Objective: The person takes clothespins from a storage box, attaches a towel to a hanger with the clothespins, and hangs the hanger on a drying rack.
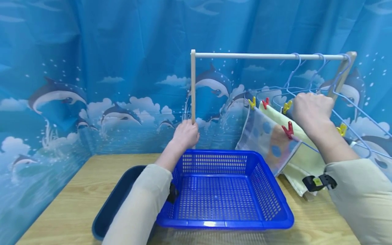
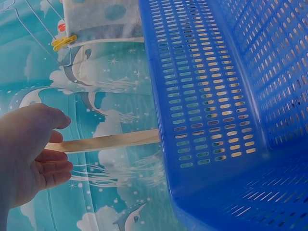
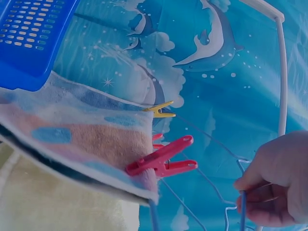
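Note:
My left hand (image 1: 186, 133) holds the wooden upright post (image 1: 193, 88) of a drying rack, just behind the blue basket. In the left wrist view the post (image 2: 110, 142) runs between thumb and fingers. My right hand (image 1: 313, 109) grips a blue wire hanger (image 3: 243, 211) below the rail, with thumb and fingertips pinching the wire in the right wrist view. Beside that hand hangs a patterned towel (image 1: 263, 136) with blue spots, held by yellow and red clothespins (image 1: 288, 130). A pale yellow towel (image 1: 301, 160) hangs behind it, partly hidden by my right arm.
The rack's white rail (image 1: 245, 55) carries blue hangers, hooked toward its right end. An openwork blue basket (image 1: 225, 224) stands on the wooden table (image 1: 70, 190). A dark blue basin (image 1: 105, 211) sits left of it, partly under my left arm. A dolphin-print curtain (image 1: 137, 68) hangs behind.

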### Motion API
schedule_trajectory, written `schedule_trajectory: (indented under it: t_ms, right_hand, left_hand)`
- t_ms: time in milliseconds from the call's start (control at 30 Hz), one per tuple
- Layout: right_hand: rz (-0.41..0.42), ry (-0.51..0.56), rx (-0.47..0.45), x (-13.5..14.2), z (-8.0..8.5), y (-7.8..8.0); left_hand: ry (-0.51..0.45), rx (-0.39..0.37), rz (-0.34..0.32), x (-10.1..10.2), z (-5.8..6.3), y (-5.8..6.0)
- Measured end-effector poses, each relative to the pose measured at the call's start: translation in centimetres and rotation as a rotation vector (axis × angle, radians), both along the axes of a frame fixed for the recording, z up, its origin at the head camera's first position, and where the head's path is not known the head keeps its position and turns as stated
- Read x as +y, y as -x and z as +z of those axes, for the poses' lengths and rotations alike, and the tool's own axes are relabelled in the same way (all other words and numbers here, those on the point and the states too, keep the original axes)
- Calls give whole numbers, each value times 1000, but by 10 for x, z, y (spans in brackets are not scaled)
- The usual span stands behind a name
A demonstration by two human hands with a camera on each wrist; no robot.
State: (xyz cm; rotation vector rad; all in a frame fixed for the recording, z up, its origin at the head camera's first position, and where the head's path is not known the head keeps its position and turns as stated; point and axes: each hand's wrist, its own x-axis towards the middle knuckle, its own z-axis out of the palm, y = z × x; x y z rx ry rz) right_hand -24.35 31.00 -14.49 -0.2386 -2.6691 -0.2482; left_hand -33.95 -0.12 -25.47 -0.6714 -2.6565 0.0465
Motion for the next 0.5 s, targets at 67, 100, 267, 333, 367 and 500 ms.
schedule_trajectory:
  t_ms: [67, 100, 267, 333, 367, 500]
  right_hand:
    - [-11, 6, 4, 2, 0, 0]
    - [-15, 9, 5, 3, 0, 0]
    - [-8, -3, 10, 3, 1, 0]
    - [8, -15, 6, 2, 2, 0]
    - [17, -24, -2, 2, 3, -1]
    - [49, -79, -63, 1, 8, -3]
  left_hand:
    - [3, -4, -2, 0, 0, 0]
    - [3, -6, -4, 0, -1, -1]
    - [7, -4, -6, 0, 0, -1]
    - [6, 0, -5, 0, 1, 0]
    - [5, 2, -4, 0, 1, 0]
    - [12, 4, -5, 0, 0, 0]
